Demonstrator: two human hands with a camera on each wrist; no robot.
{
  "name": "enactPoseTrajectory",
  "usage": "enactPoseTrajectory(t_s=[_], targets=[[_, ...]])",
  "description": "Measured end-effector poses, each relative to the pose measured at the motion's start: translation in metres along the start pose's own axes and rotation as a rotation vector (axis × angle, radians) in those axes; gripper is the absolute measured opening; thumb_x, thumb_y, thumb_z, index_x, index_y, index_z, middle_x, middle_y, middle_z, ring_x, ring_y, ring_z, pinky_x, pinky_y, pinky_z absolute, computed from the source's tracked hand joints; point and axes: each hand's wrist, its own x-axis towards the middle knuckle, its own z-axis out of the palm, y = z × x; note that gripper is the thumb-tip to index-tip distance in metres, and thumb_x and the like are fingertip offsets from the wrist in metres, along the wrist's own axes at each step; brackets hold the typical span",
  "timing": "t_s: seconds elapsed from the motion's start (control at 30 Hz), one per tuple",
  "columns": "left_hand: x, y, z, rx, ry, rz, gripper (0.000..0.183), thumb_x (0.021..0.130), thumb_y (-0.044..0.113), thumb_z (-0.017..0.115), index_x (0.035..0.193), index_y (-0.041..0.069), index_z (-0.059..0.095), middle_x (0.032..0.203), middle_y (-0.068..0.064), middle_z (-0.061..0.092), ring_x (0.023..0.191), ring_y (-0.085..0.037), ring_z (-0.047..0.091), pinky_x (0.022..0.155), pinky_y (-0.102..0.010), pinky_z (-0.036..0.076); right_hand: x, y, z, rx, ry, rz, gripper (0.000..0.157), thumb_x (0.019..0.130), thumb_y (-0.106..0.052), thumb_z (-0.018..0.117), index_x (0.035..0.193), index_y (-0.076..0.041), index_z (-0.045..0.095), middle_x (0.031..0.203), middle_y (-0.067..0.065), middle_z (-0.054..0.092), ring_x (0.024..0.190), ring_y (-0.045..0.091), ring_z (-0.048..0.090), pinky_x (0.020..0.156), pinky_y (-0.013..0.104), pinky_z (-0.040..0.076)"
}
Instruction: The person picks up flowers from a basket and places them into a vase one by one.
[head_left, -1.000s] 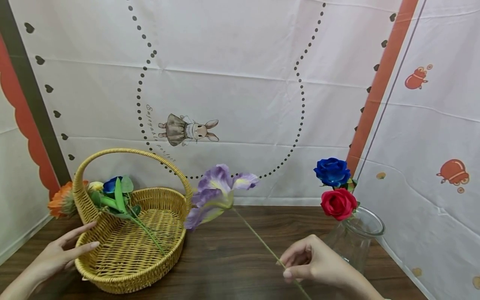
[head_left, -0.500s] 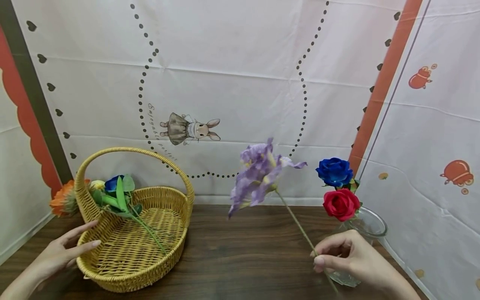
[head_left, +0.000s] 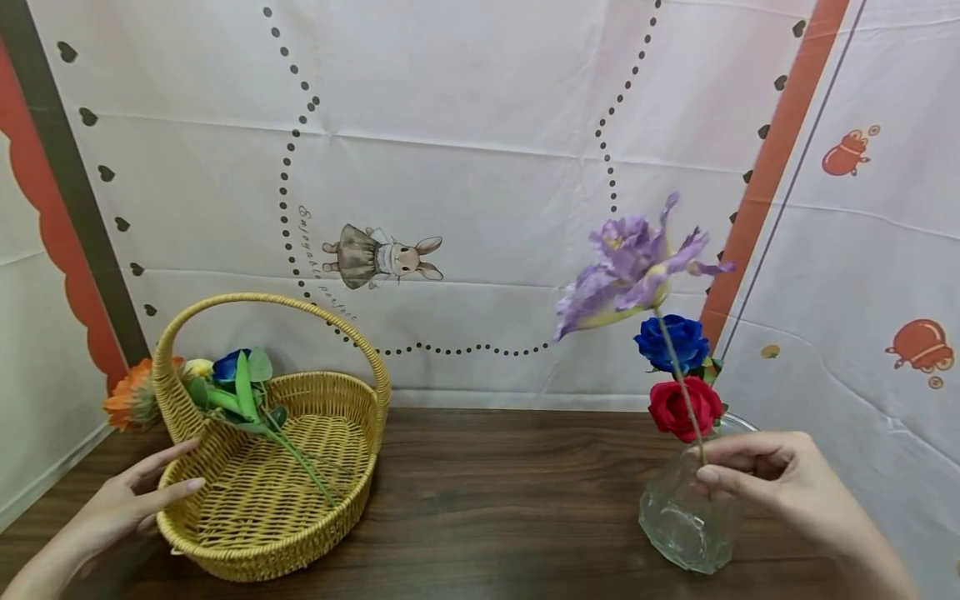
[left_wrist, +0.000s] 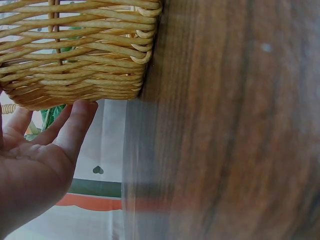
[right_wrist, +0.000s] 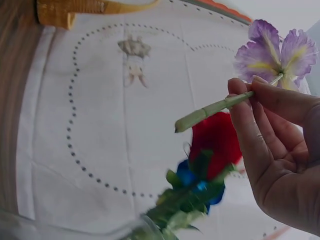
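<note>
My right hand [head_left: 780,479] pinches the thin green stem of a purple iris [head_left: 630,267] between thumb and fingertips. The bloom points up and left, and in the right wrist view the cut stem end [right_wrist: 186,122] juts past the fingers. In the head view the hand overlaps the mouth of a clear glass vase [head_left: 686,521]. A blue rose [head_left: 670,342] and a red rose [head_left: 684,407] rise from that vase. At the left, my left hand [head_left: 123,504] rests extended fingers against the side of a yellow wicker basket [head_left: 262,562], near the foot of its handle.
An orange flower [head_left: 131,396], a yellow bloom [head_left: 198,369] and another blue rose [head_left: 228,365] lie over the basket's left rim, with stems inside. The brown wooden table [head_left: 495,500] stretches between basket and vase. A white printed cloth [head_left: 487,208] hangs behind.
My right hand has moved right with the iris, from mid-table to the vase, and the bloom has risen and become more upright. My left hand stays at the basket.
</note>
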Motion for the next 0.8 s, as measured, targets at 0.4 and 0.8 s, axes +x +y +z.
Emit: enactPoseTrajectory(t_s=[0.4, 0.8], targets=[[0.001, -0.001, -0.001, -0.009, -0.005, -0.001, 0.073, 0.091, 0.044, 0.052, 0.145, 0.037, 0.005, 0.053, 0.008, 0.028, 0.047, -0.007, 0.034, 0.048, -0.030, 0.037, 0.005, -0.002, -0.040, 0.177, 0.235, -0.092, 0.036, 0.078, 0.030, 0.044, 0.097, 0.010, 0.066, 0.087, 0.012, 0.069, 0.071, 0.018, 0.067, 0.058, 0.026, 0.051], [-0.001, 0.001, -0.002, -0.025, -0.022, -0.021, 0.066, 0.091, 0.042, 0.051, 0.140, 0.049, 0.007, 0.055, 0.009, 0.027, 0.052, -0.007, 0.036, 0.054, -0.030, 0.040, 0.024, -0.002, -0.060, 0.129, 0.387, -0.062, 0.028, 0.080, 0.023, 0.050, 0.094, 0.004, 0.066, 0.084, 0.007, 0.070, 0.070, 0.016, 0.067, 0.057, 0.024, 0.050]])
